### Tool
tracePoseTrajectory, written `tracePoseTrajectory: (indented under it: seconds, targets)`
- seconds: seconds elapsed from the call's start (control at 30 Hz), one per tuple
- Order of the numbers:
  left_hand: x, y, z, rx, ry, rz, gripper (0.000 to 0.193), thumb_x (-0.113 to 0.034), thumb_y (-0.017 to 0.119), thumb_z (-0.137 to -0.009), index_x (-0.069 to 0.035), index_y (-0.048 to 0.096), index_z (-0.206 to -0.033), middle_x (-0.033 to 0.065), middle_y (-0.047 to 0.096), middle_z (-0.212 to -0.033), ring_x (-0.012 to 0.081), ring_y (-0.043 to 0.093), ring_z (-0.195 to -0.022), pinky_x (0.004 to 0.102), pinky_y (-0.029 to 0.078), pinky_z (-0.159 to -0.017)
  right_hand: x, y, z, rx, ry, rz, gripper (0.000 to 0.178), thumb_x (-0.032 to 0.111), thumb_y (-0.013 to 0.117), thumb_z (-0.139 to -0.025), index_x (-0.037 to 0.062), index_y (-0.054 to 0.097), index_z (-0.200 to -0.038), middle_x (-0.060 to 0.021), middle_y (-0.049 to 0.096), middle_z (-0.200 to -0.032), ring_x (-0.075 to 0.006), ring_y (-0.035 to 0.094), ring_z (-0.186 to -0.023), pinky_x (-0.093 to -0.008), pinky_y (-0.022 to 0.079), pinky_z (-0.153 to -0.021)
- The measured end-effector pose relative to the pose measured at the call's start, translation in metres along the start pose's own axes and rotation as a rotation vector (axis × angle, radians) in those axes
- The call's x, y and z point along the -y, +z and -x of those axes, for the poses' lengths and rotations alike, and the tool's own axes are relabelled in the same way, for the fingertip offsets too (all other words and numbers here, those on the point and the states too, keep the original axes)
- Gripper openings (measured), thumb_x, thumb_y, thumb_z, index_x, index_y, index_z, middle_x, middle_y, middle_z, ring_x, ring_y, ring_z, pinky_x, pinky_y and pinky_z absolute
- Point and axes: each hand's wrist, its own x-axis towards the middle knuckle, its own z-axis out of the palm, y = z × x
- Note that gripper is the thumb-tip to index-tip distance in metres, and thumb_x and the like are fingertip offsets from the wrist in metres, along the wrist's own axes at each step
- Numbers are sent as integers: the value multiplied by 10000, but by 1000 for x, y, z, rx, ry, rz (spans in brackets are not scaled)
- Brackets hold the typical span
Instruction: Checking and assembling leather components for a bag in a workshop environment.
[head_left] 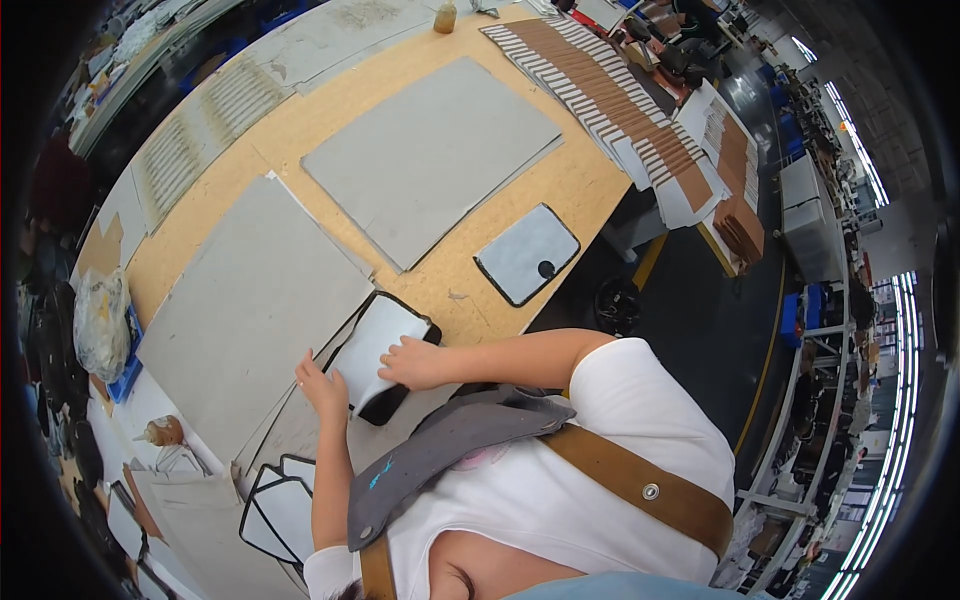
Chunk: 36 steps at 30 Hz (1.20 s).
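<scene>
In front of me, by the near side of the work table, lies a pale blue-white panel point(384, 328) with black edging and a black lower part, its surface bent upward in the middle. My right hand point(415, 363) rests on its right side, fingers spread over the pale surface. At its left edge is my left hand point(322, 388), fingers stretched and the thumb apart, close to the black edging. Whether the left fingers pinch that edge is hard to make out. A flat panel with black edging point(527, 250) and a round black spot lies farther right.
Large grey sheets point(430, 150) cover much of the wooden table point(590, 190). Brown-and-white pieces point(600, 90) lie in overlapping rows at far right. Black-edged panels point(280, 515) sit near left, by an amber bottle point(163, 431) and a plastic bag point(102, 325). Another bottle point(445, 17) stands at the back.
</scene>
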Motion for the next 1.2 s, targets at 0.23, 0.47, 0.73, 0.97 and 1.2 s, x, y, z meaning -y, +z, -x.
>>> tracePoseTrajectory:
  seconds: [0.23,0.47,0.73,0.97,1.2]
  targets:
    - [-33,19,-7,509,546,-154,411,-102,585,-777,-81,518,-1183,113,475,-1292,333,449,-1168,448,383,-937,-6,11,12,54,43,64,293,129,548,-769,97,550,-1060,-81,564,-1105,-229,540,-1016,-385,409,-833]
    - [-43,26,4,646,439,-358,505,-206,542,-853,-138,407,-1335,86,257,-1463,309,219,-1350,476,209,-1084,-1,22,43,-69,64,-30,480,58,513,-790,150,484,-1260,-69,489,-1275,-266,430,-1205,-442,333,-995]
    - [-21,10,2,404,257,362,224,-35,531,-842,-58,598,-1055,130,494,-1276,278,434,-1219,370,378,-981,4,16,36,-69,2,-15,444,60,500,-797,138,495,-1234,-86,487,-1276,-280,417,-1221,-453,323,-1002]
    - [17,-33,67,43,-84,337,360,-57,486,-861,-91,499,-1219,119,483,-1091,202,495,-896,305,421,-832,-10,4,33,-85,19,-187,436,16,489,-784,143,514,-1200,-77,592,-1105,-262,565,-999,-378,452,-815]
    - [-17,-10,109,160,-145,750,479,-95,497,-887,-113,364,-1347,130,458,-1173,165,522,-883,291,432,-819,-25,-49,16,124,146,-205,353,79,469,-827,205,549,-1147,-87,644,-833,-283,619,-733,-391,476,-610]
